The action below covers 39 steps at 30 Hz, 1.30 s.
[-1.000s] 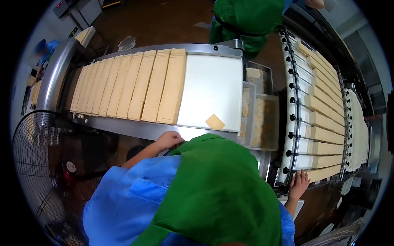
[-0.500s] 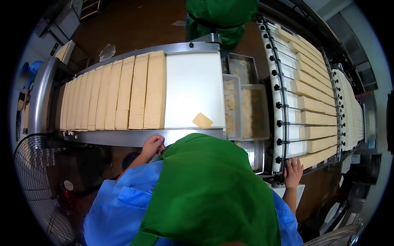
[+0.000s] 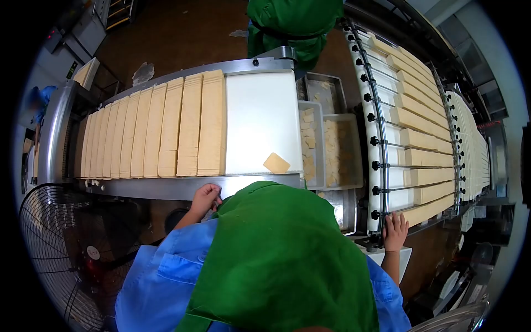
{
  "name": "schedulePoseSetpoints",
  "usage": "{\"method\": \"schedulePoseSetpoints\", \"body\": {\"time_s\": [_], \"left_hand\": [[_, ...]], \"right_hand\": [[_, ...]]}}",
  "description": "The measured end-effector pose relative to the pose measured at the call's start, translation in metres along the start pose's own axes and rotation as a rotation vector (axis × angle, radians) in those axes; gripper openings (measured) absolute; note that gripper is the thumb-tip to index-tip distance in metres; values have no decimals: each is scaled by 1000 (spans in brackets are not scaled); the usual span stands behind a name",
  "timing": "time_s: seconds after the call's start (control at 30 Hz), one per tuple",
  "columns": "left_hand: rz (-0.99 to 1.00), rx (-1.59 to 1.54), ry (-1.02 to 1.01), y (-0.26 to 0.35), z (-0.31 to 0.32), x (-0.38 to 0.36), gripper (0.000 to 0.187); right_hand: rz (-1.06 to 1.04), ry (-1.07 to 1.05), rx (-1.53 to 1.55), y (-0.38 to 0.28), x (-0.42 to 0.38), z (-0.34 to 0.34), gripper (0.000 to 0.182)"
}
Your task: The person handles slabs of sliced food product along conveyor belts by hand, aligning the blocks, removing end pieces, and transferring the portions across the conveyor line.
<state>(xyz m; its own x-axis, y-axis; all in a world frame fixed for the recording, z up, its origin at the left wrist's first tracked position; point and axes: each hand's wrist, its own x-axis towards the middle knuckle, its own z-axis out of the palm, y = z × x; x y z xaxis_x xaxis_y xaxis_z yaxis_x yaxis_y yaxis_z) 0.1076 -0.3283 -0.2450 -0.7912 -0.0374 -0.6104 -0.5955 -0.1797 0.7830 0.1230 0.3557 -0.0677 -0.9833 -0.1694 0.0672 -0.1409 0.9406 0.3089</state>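
My left hand (image 3: 206, 198) is closed, fingers curled together by the steel side rail (image 3: 160, 188) of the left conveyor; whatever it may hold is hidden. On that conveyor's white belt (image 3: 257, 119) lie long pale tan rows (image 3: 188, 124) side by side, apparently made of thin pieces packed together. One flat, rounded-square tan piece (image 3: 276, 162) lies alone near the belt's close right corner. Out to the right, my right hand (image 3: 396, 232) has its fingers stretched out against the near end of the closest tan row (image 3: 428, 210) on the right conveyor.
Between the conveyors stand plastic bins (image 3: 342, 149) with loose tan pieces and metal trays (image 3: 326, 91). A metal bar with black knobs (image 3: 376, 141) crosses the right conveyor. A co-worker in a green apron (image 3: 293, 27) stands beyond. At lower left is a caged fan (image 3: 72, 254).
On the left belt, the tan rows and the lone piece have shifted slightly right. Both hands stay almost where they were. The co-worker has shifted a little left in the view.
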Motion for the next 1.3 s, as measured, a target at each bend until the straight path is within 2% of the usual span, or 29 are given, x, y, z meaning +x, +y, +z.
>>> {"method": "schedulePoseSetpoints", "body": {"time_s": [0.43,0.77,1.0,1.17,1.3], "left_hand": [[25,-12,2,-7,0,4,15],[40,-16,-16,-2,2,0,14],[60,-26,10,-3,6,0,14],[67,-29,30,3,12,-5,15],[61,-9,55,3,12,-3,15]], "right_hand": [[10,44,5,5,-3,11,47],[28,34,23,9,-3,15,36],[18,37,35,10,-1,17,37],[0,14,2,14,0,18,26],[-16,42,14,17,0,24,24]]}}
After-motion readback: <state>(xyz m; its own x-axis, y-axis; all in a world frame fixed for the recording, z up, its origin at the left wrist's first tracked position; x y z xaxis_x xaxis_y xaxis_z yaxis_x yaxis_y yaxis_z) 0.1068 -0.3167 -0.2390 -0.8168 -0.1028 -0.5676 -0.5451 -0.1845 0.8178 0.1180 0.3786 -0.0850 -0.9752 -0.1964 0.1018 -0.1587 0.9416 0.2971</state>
